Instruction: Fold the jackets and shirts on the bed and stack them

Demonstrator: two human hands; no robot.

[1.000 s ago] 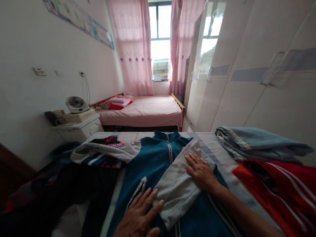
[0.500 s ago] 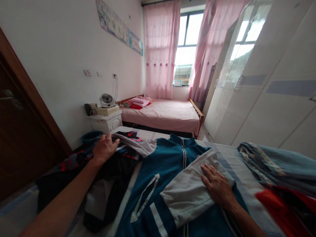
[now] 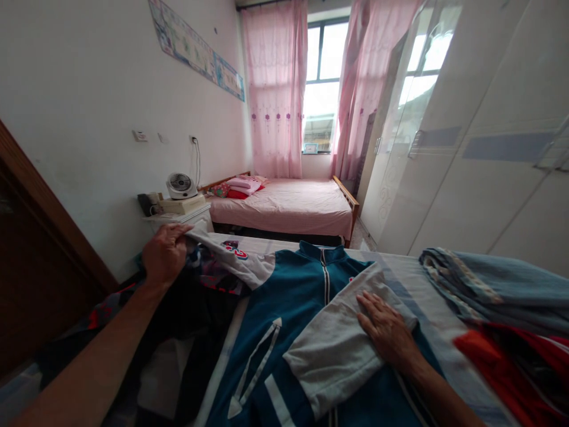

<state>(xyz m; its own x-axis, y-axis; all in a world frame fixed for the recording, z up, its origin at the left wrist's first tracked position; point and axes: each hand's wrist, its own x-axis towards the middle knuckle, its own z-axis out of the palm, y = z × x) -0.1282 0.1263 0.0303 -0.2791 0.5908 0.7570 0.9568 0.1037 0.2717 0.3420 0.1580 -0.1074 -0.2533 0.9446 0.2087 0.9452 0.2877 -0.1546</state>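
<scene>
A teal jacket (image 3: 293, 279) with grey sleeves lies front up on a pale sheet (image 3: 438, 311), right before me, its collar pointing away. My right hand (image 3: 386, 323) rests palm down on the right-side sleeve (image 3: 333, 338), fingers extended and slightly apart, pressing that sleeve slantwise across the jacket's front. My left hand (image 3: 166, 254), reaching far out, has its fingers bent at the end of the left-side sleeve (image 3: 251, 268) and seems to pinch the fabric, lifting it above the dark clothes (image 3: 208, 326).

I judge the step as this: 1 sleeve is laid across, and the 2nd is being taken up. The move from here calls for a sure pinch at the left and a steady, flat right palm, so the laid sleeve doesn't ruck.

Hard to make out: my left thumb and the cuff under those fingers are hidden; the red and blue lettering on that sleeve is bunched past reading; the dark clothes melt into shadow; and the frame's lower edge cuts off the jacket's hem
</scene>
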